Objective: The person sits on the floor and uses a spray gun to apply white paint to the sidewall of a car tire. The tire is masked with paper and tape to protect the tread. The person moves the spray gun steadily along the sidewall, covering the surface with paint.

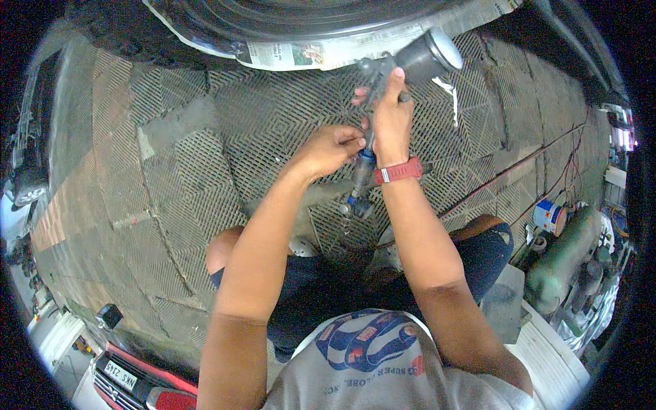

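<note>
My right hand (393, 123) is wrapped round the handle of a spray gun (380, 82), thumb up along its back. A dark cup with a pale round end (430, 56) sits on the gun, tilted to the upper right. My left hand (333, 148) is closed in a pinch at the lower end of the handle; what exactly its fingertips grip is partly hidden. Below them hangs a cylindrical air fitting (362, 174) with blue rings, joined to the gun. A red watch band (398, 171) is on my right wrist.
Ahead is a dark rounded vehicle part (294, 17) edged with newspaper (301, 56). Ribbed mats (178, 171) cover the floor, with a white strip (451, 99) lying on them. Hoses (526, 164), a blue-and-white can (549, 217) and a green tank (564, 260) are at right. A red vehicle (140, 376) stands lower left.
</note>
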`<state>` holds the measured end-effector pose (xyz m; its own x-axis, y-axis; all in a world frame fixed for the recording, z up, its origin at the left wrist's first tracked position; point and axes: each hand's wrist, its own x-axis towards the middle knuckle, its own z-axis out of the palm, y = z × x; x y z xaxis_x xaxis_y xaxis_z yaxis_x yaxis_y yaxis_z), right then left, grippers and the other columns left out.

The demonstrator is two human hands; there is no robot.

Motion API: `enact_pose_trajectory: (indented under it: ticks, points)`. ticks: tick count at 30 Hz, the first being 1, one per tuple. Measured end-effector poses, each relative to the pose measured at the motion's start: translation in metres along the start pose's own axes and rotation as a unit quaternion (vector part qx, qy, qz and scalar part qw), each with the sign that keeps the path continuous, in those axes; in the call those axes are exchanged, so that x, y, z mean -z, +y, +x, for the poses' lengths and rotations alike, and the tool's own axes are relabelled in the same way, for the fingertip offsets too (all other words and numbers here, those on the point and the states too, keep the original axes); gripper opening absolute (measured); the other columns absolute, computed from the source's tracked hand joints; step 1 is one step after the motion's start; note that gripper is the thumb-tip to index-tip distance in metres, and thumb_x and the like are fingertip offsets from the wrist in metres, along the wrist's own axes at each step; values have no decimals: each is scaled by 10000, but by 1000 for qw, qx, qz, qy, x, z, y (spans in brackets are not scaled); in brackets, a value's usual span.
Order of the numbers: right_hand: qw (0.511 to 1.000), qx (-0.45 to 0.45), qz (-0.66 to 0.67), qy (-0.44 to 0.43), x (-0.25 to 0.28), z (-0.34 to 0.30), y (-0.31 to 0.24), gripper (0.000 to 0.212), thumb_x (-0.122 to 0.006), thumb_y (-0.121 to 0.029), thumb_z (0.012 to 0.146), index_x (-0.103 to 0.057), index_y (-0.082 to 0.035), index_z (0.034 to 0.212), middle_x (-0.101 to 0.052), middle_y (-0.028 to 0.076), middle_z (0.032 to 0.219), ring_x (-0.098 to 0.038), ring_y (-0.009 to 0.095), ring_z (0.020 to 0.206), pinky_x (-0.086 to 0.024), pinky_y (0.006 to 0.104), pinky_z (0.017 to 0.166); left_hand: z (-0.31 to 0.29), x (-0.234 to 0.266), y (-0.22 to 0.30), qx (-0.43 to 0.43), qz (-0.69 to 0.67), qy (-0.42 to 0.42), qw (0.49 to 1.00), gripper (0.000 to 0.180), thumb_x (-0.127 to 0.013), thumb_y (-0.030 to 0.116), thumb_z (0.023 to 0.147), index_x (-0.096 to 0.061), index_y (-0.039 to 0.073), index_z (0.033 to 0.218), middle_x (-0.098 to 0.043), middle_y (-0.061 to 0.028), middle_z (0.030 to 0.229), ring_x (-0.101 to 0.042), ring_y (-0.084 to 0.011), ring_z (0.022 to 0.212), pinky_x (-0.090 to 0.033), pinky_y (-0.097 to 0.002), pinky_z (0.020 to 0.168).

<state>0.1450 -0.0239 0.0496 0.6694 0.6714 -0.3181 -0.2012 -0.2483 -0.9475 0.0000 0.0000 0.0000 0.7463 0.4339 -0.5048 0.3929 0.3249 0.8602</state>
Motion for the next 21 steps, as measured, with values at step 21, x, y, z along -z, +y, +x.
enact_pose_trajectory:
  ticks: [21]
  points:
    - [986, 18, 51, -155, -66, -46, -9, 663, -471, -610, 1151, -719, 1, 1214, -756, 84, 822, -678, 150, 646, -511, 331, 539, -74, 87, 5, -27, 101, -46, 993, 270, -747, 205, 1051, -758, 1, 1228, -798, -70, 1161, -720, -188, 1083, -570, -374, 982]
